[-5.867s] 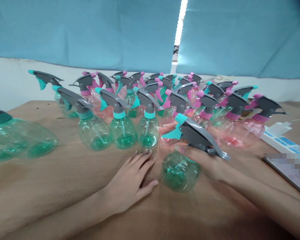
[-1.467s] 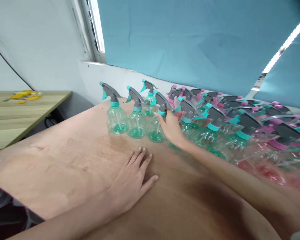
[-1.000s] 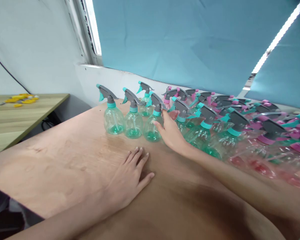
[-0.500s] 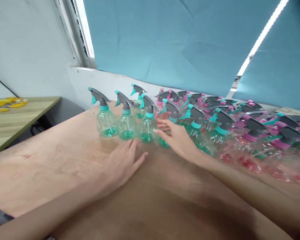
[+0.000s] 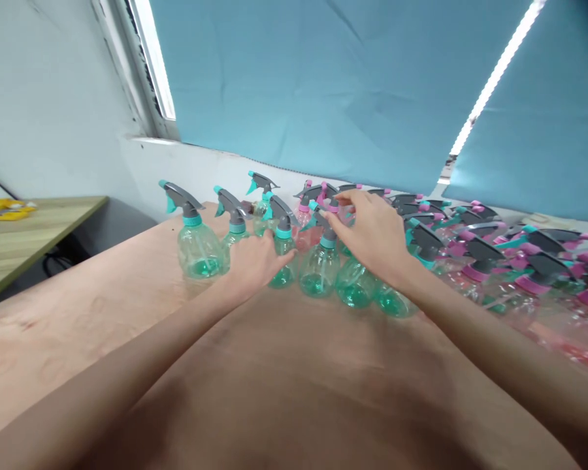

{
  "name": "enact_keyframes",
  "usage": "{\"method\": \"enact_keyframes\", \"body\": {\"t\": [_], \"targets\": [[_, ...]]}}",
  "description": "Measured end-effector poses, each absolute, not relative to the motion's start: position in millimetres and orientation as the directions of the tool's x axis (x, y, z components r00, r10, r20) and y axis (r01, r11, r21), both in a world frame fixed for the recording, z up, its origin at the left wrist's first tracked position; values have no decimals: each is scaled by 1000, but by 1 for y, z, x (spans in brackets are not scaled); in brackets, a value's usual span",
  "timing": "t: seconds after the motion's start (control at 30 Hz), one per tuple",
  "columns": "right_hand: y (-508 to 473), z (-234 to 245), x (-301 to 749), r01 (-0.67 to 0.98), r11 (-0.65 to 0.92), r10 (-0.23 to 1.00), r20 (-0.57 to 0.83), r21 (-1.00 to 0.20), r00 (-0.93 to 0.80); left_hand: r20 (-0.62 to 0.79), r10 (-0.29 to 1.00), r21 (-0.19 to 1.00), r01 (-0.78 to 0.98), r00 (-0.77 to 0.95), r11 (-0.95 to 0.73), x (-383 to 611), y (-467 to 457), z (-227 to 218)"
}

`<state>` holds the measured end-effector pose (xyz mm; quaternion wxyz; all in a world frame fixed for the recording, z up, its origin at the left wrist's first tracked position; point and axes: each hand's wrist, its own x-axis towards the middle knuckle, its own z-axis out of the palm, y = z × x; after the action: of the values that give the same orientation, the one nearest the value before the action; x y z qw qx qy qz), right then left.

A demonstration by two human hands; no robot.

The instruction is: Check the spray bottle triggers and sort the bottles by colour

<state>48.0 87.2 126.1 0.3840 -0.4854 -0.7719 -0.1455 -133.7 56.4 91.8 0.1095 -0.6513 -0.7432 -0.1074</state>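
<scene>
A row of green spray bottles (image 5: 196, 245) with grey and teal trigger heads stands on the brown table (image 5: 284, 378). My left hand (image 5: 255, 261) is pushed in between the second and third bottle. Its thumb lies across the third bottle (image 5: 283, 271) and its fingers curl round that bottle's left side. My right hand (image 5: 372, 235) hovers over the row, palm down. Its fingertips close on the sprayer head of the fourth green bottle (image 5: 318, 274). More green bottles (image 5: 355, 287) stand under my right wrist.
Several pink spray bottles (image 5: 475, 251) crowd the table's back right, up to the white sill under the blue blinds (image 5: 298, 85). A second wooden table (image 5: 24, 228) with small yellow parts stands at the left, across a gap.
My left hand slid forward off the bare table to the bottles. My right hand rose from the table in front of the row onto a sprayer head. The view shifted right.
</scene>
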Motion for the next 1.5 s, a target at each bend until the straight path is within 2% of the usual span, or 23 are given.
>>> {"method": "enact_keyframes", "body": {"t": [0.1, 0.4, 0.67, 0.77, 0.9, 1.0, 1.07, 1.17, 1.23, 1.4, 1.5], "targets": [[98, 126, 40, 882, 449, 713, 652, -143, -258, 314, 943, -7, 993, -111, 119, -137, 55, 92], [105, 127, 38, 866, 496, 739, 556, -64, -382, 321, 943, -22, 994, -91, 103, -141, 49, 90], [86, 136, 52, 785, 606, 723, 500, -129, -476, 313, 943, 25, 993, -117, 115, -138, 13, 98], [68, 137, 63, 748, 643, 711, 491, -164, -503, 322, 939, 77, 992, -117, 97, -127, -6, 97], [38, 139, 83, 726, 661, 705, 487, -189, -515, 314, 949, 132, 990, 8, -52, -99, -24, 87], [16, 139, 103, 729, 647, 731, 454, -224, -509, 378, 902, 169, 943, 207, -287, -73, -30, 73], [3, 139, 118, 738, 627, 753, 437, -248, -492, 376, 875, 245, 878, 305, -411, -54, -32, 63], [-11, 140, 144, 753, 602, 773, 430, -265, -467, 316, 869, 371, 793, 381, -483, -27, -36, 53], [-17, 140, 165, 724, 612, 777, 414, -319, -474, 290, 864, 418, 758, 412, -501, -10, -39, 49], [-21, 130, 219, 519, 606, 770, 279, -603, -574, 257, 837, 593, 605, 484, -532, 22, -37, 41], [-17, 111, 244, 372, 547, 769, 274, -750, -578, 279, 816, 695, 481, 506, -535, 36, -33, 34]]}}
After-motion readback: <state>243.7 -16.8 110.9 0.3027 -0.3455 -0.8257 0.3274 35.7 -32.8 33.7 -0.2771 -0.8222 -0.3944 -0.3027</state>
